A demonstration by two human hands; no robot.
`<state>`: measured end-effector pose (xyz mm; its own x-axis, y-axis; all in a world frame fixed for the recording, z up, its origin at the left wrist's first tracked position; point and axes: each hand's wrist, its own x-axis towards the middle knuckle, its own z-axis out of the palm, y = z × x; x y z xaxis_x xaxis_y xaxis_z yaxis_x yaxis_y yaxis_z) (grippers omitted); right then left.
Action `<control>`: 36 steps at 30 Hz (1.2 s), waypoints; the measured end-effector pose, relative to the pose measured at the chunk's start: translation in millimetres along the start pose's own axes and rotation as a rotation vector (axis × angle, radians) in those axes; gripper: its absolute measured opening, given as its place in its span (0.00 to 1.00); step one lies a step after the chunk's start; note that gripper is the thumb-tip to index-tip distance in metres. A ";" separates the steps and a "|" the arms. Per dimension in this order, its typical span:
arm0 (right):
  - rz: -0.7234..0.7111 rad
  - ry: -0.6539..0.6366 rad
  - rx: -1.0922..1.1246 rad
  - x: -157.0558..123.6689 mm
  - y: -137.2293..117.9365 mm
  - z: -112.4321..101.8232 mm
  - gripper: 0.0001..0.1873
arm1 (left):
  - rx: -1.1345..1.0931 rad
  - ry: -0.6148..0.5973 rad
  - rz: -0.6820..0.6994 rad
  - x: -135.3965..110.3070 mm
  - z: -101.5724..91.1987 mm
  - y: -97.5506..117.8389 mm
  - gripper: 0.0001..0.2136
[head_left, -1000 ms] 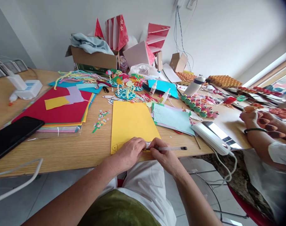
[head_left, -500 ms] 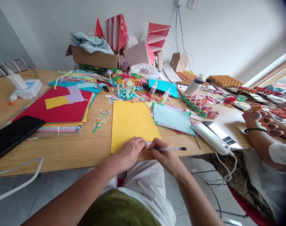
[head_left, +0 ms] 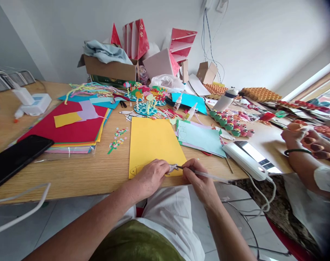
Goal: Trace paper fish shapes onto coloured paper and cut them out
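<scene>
A yellow sheet of paper (head_left: 156,139) lies before me, with a fish outline (head_left: 135,169) drawn at its near left corner. My left hand (head_left: 154,173) rests on its near edge, fingers pressed together, holding down a small pale fish cutout (head_left: 173,167). Most of the cutout is hidden; its tail end shows past my fingertips. My right hand (head_left: 199,177) is closed around a black-tipped clear pen (head_left: 208,175), its point close to the tail.
Left are coloured paper sheets (head_left: 69,132) and a black phone (head_left: 20,157). Right are pale green paper (head_left: 203,137) and a white glue gun-like device (head_left: 245,159). Glue bottles (head_left: 177,102) and paper crafts (head_left: 145,103) stand behind. Another person's hands (head_left: 297,136) hold brownish cup shapes.
My right hand has moved right, away from my left hand, and the pen now slants lower at its back end. The cutout's tail has come into view. My left hand stays put.
</scene>
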<state>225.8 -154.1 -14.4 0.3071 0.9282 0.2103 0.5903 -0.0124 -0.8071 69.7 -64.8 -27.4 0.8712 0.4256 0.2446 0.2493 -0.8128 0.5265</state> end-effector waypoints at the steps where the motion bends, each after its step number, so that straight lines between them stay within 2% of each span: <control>1: -0.008 0.029 -0.020 0.1 2.3 -1.6 0.05 | 0.007 0.000 0.002 0.1 -0.5 0.7 0.10; 4: -0.050 0.045 -0.102 2.7 8.0 -7.4 0.07 | 0.020 -0.008 0.010 0.1 -1.9 2.3 0.11; 11: -0.187 -0.124 -0.267 16.8 15.7 -13.2 0.13 | -0.002 0.000 0.012 2.5 -3.3 3.4 0.14; 16: -0.276 -0.216 -0.320 25.9 21.4 -11.1 0.15 | 0.073 0.015 -0.045 3.1 -21.5 -0.2 0.10; 20: -0.316 -0.259 -0.339 31.2 24.5 -9.7 0.16 | 0.032 -0.055 -0.133 7.8 -38.6 -9.4 0.09; 24: -0.324 -0.258 -0.350 33.4 27.0 -7.6 0.18 | -0.063 -0.146 -0.198 19.6 -45.7 -19.2 0.10; 31: -0.321 -0.194 -0.334 24.2 27.6 -5.8 0.18 | -0.095 -0.256 -0.158 31.9 -41.0 -16.3 0.11; 36: -0.279 -0.166 -0.265 20.5 24.6 -4.6 0.18 | -0.164 -0.250 -0.157 35.8 -35.1 -14.0 0.15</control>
<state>250.0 -137.0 -27.3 -0.0036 0.9565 0.2918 0.8122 0.1730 -0.5571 82.5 -24.2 2.6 0.9095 0.4132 -0.0465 0.3348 -0.6613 0.6712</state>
